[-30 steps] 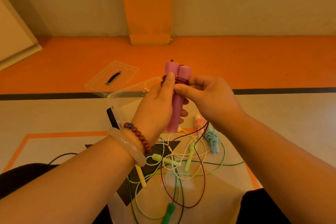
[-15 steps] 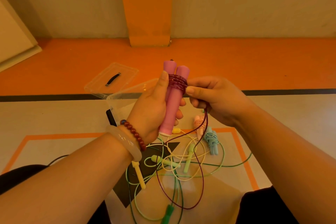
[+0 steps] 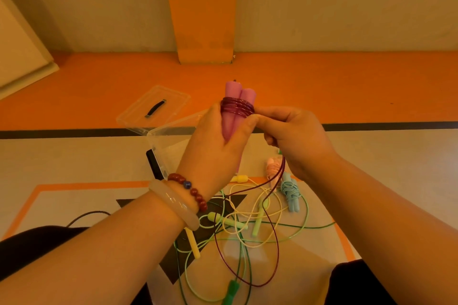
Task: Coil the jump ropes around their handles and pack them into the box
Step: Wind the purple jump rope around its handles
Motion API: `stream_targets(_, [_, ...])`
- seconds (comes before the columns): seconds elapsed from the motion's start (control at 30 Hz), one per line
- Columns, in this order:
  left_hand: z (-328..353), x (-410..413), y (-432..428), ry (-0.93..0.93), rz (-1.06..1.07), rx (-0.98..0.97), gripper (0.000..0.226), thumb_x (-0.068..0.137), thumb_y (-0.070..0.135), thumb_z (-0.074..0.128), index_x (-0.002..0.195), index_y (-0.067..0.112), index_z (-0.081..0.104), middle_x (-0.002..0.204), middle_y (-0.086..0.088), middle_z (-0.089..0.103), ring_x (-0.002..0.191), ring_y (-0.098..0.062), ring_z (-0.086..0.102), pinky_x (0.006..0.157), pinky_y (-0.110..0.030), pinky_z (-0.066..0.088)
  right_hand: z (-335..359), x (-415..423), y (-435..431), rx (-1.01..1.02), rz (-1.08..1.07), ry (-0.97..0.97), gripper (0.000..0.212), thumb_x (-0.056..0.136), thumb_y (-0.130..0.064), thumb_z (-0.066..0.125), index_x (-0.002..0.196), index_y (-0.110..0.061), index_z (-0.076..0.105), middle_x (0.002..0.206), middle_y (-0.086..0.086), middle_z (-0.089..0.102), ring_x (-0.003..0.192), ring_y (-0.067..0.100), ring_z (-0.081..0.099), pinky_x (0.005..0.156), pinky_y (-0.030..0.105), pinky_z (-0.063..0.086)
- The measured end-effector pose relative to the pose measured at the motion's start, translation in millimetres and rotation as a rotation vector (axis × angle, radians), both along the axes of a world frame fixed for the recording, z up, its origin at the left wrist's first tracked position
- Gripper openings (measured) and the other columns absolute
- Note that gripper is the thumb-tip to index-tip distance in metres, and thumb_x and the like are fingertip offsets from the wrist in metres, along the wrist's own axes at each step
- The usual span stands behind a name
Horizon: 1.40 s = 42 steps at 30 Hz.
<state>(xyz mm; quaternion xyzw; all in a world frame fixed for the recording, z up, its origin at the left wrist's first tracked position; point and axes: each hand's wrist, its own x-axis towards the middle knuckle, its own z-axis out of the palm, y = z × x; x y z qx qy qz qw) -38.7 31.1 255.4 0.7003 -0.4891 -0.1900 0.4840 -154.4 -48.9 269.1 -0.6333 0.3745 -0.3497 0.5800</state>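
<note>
Left hand point(image 3: 218, 146) grips pink handles point(image 3: 236, 96), upright. Right hand point(image 3: 295, 138), just right of them, apparently pinches maroon rope point(image 3: 273, 208); slack hangs floorward below.

One wide-angle camera, worn on the head, looks forward and down, close to the left hand point(image 3: 218, 148) and right hand point(image 3: 300, 141), with floor point(image 3: 74, 156) below and wall point(image 3: 347, 7) beyond.
</note>
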Motion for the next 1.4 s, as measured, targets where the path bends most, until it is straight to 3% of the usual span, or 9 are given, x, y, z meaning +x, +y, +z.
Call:
stream_targets(0.13, [-8,-4,-2,0.075,-0.014,0.052,0.089,0.073,0.077,0.046,0.141,0.023,0.028,0.117,-0.01,0.061,0.096,-0.027,0.063,0.068,-0.03,0.046,-1,3,8,-0.095,-0.02,0.034,0.01,0.085,-0.016,0.071,0.093,-0.021,0.071,0.057,-0.011,0.063,0.05,0.004,0.046,0.053,0.02,0.042])
stream_targets(0.23, [-3,-3,-2,0.064,-0.001,0.029,0.058,0.083,0.066,0.051,0.126,0.029,0.035,0.107,0.003,0.06,0.085,-0.011,0.061,0.058,-0.016,0.04,0,3,11,-0.167,-0.035,0.034,0.013,0.085,-0.013,0.07,0.093,-0.022,0.066,0.063,-0.006,0.067,0.049,0.003,0.051,0.054,0.02,0.045])
stream_targets(0.33, [5,1,-1,0.097,-0.051,0.015,0.061,0.074,0.07,0.047,0.122,0.032,0.041,0.093,0.007,0.061,0.064,0.001,0.056,0.051,-0.017,0.038,1,-1,10,-0.263,-0.053,0.072,0.016,0.085,-0.015,0.07,0.082,-0.025,0.059,0.059,-0.004,0.065,0.051,0.005,0.055,0.056,0.022,0.047])
stream_targets(0.5, [1,-2,-4,0.341,-0.086,0.027,0.031,0.085,0.053,0.054,0.111,0.036,0.051,0.06,0.013,0.047,0.046,-0.006,0.044,0.049,-0.028,0.038,5,-5,4,-0.223,-0.006,0.046,0.013,0.083,-0.019,0.072,0.074,-0.019,0.062,0.052,-0.005,0.057,0.048,0.003,0.049,0.05,0.016,0.04])
stream_targets(0.9, [12,-8,-2,0.832,-0.173,-0.029,0.008,0.095,0.022,0.054,0.102,0.024,0.057,0.078,0.0,0.048,0.051,-0.009,0.04,0.042,-0.019,0.034,12,-13,-9,0.012,0.188,-0.1,0.007,0.087,-0.005,0.063,0.083,-0.011,0.065,0.054,-0.005,0.063,0.05,0.002,0.054,0.047,0.014,0.037])
stream_targets(1.07, [15,-8,-2,0.933,-0.179,-0.051,0.014,0.095,0.022,0.053,0.108,0.018,0.055,0.09,-0.004,0.059,0.051,-0.009,0.041,0.043,-0.019,0.036,8,-9,-9,0.057,0.185,-0.109,0.004,0.081,-0.017,0.068,0.08,-0.013,0.066,0.07,0.003,0.065,0.053,0.006,0.052,0.046,0.017,0.037])
stream_targets(1.2, [17,-5,1,0.975,-0.263,-0.045,0.021,0.086,0.028,0.057,0.104,0.017,0.056,0.101,-0.01,0.06,0.052,-0.009,0.045,0.046,-0.02,0.039,8,-6,-7,0.044,0.156,-0.072,0.031,0.066,-0.037,0.07,0.085,-0.014,0.061,0.086,0.025,0.064,0.048,0.007,0.045,0.044,0.019,0.034])
stream_targets(1.3, [22,-3,5,1.013,-0.326,-0.002,0.037,0.075,0.034,0.06,0.107,0.017,0.057,0.103,-0.009,0.058,0.057,-0.01,0.053,0.049,-0.022,0.046,8,-8,-6,0.042,0.239,-0.057,0.033,0.073,-0.036,0.064,0.103,-0.022,0.065,0.081,0.0,0.07,0.05,0.007,0.04,0.046,0.017,0.033])
stream_targets(1.4, [23,0,5,1.007,-0.306,0.032,0.036,0.071,0.035,0.06,0.102,0.018,0.059,0.092,-0.002,0.06,0.066,-0.009,0.059,0.063,-0.031,0.059,8,-11,-4,-0.034,0.31,-0.029,0.026,0.081,-0.033,0.057,0.106,-0.031,0.064,0.059,-0.016,0.058,0.052,0.005,0.037,0.048,0.017,0.032])
